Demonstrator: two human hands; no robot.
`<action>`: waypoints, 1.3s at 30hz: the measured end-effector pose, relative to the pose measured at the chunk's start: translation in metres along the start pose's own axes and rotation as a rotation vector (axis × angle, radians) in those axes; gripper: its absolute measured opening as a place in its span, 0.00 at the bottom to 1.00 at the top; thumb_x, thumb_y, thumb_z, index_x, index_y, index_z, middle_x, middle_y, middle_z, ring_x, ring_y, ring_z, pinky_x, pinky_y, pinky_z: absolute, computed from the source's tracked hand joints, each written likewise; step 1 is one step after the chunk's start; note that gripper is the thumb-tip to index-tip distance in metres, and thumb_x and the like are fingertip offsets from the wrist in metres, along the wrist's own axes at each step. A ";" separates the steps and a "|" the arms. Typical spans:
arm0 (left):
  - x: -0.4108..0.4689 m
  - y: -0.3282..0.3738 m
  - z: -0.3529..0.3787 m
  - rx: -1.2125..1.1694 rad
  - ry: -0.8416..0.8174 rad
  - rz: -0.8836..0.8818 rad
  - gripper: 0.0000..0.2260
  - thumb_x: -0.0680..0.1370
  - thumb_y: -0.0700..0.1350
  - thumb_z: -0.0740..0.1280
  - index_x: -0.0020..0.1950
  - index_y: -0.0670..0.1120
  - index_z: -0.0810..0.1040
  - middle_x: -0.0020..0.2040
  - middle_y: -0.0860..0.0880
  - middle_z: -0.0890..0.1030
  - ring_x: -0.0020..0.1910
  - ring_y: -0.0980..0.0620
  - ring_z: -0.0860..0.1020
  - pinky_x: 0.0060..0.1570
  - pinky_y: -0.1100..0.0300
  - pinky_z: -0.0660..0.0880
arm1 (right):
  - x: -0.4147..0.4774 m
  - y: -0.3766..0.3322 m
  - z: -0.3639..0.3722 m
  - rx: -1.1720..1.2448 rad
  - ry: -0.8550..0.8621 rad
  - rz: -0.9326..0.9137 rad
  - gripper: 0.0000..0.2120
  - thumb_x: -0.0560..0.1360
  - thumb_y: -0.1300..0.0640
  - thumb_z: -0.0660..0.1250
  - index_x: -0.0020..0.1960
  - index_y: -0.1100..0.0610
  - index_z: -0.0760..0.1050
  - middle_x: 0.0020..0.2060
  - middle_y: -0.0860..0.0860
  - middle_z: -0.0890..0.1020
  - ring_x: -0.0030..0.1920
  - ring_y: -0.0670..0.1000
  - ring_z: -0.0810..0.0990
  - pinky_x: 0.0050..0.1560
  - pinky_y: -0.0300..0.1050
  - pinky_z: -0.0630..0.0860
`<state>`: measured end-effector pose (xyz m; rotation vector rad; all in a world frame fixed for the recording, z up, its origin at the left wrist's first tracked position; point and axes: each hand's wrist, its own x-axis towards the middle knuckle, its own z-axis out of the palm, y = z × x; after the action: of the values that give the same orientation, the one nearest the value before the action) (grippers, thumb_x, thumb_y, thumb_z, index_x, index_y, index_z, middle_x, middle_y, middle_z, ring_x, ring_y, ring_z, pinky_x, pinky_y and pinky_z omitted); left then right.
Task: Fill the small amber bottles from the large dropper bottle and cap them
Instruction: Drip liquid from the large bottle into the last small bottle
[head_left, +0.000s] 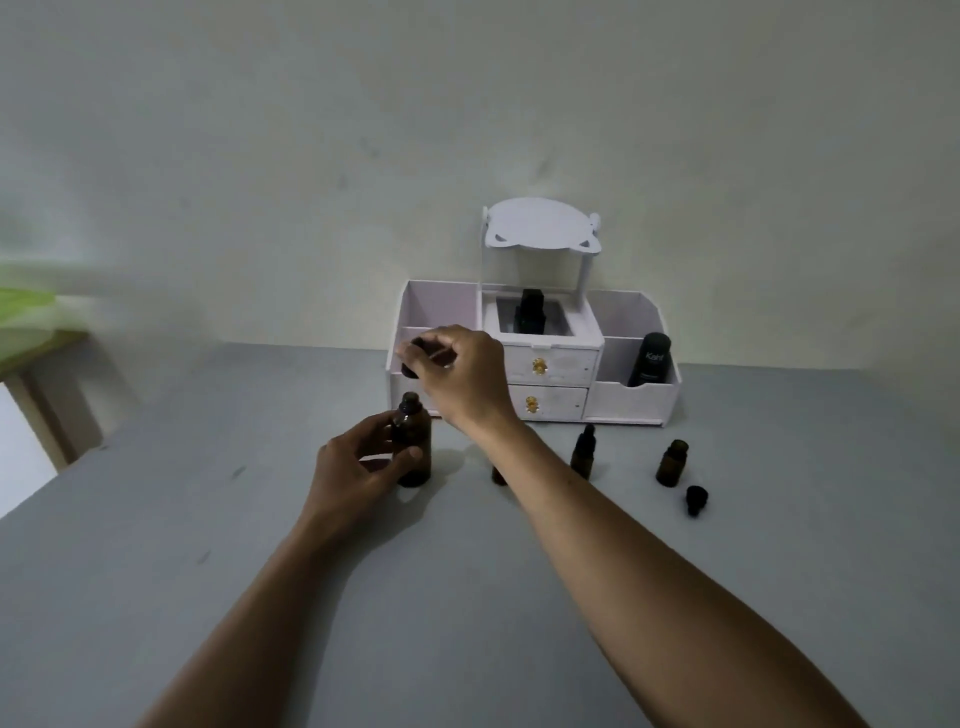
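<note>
The large amber bottle (414, 441) stands upright on the grey table (208, 545) with its neck uncovered. My left hand (358, 467) grips its body from the left. My right hand (457, 374) hovers just above it, pinching a black dropper cap (413, 358). To the right stand a small amber bottle with a black dropper top (583, 457) and an uncapped small amber bottle (671, 462). A loose black cap (694, 500) lies by the uncapped one. Another small bottle (498, 475) is mostly hidden behind my right forearm.
A white desk organizer (613, 400) with two drawers and a small mirror stands at the back against the wall. It holds a black tube (649, 358) on the right and a dark bottle (530, 312) in the middle. The table's left edge (52, 478) runs diagonally.
</note>
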<state>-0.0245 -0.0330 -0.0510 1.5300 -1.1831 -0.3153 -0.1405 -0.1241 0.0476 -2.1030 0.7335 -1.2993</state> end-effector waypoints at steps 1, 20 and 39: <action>-0.001 0.000 -0.001 0.013 0.014 0.000 0.24 0.76 0.46 0.75 0.71 0.51 0.75 0.58 0.55 0.82 0.56 0.62 0.81 0.58 0.56 0.81 | 0.004 -0.007 -0.003 0.014 0.003 -0.013 0.10 0.75 0.51 0.72 0.46 0.58 0.84 0.40 0.51 0.86 0.37 0.44 0.81 0.41 0.32 0.76; -0.070 0.116 0.141 -0.124 -0.110 0.294 0.15 0.75 0.48 0.70 0.62 0.54 0.79 0.51 0.57 0.82 0.45 0.56 0.82 0.41 0.66 0.78 | -0.044 0.066 -0.220 0.311 0.538 0.101 0.05 0.73 0.61 0.75 0.48 0.60 0.83 0.39 0.52 0.86 0.39 0.46 0.85 0.46 0.41 0.81; -0.008 0.106 0.264 -0.187 -0.290 -0.107 0.27 0.74 0.45 0.76 0.73 0.47 0.74 0.67 0.49 0.80 0.61 0.53 0.80 0.63 0.57 0.77 | -0.075 0.127 -0.243 0.167 0.790 0.140 0.05 0.77 0.59 0.71 0.51 0.59 0.82 0.41 0.46 0.85 0.42 0.41 0.85 0.50 0.46 0.83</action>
<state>-0.2747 -0.1687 -0.0540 1.4167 -1.2575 -0.7192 -0.4107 -0.2019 0.0048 -1.3411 1.0133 -2.0401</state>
